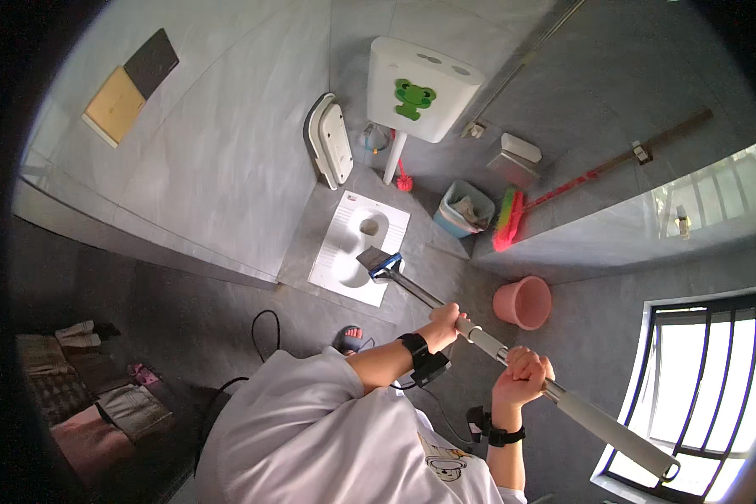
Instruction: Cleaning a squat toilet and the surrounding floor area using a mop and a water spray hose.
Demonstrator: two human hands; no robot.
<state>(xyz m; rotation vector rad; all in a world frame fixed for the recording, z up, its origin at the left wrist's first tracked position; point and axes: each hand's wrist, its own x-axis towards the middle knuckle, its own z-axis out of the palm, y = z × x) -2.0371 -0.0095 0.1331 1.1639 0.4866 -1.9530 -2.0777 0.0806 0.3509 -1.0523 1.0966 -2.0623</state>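
Observation:
My left hand (445, 328) is closed round the metal pole of a long-handled mop (416, 290). Farther up the same pole, just below its thick pale grip, my right hand (523, 376) is wrapped round it too. The pole slants from the lower right toward the upper left. Its flat head, dark grey with a blue frame, appears over the right side of a white squat toilet (328, 267) in the floor. Whether the head touches the porcelain, I cannot tell. Dark bands with small boxes sit on both my wrists.
Behind the toilet hangs a white cistern (395, 109) with a frog sticker. A red toilet brush (404, 181), a blue bin (454, 222), a broom (506, 220) and a pink bucket (522, 303) stand along the walls. A barred window (689, 378) is at right; clothes (92, 395) lie at left.

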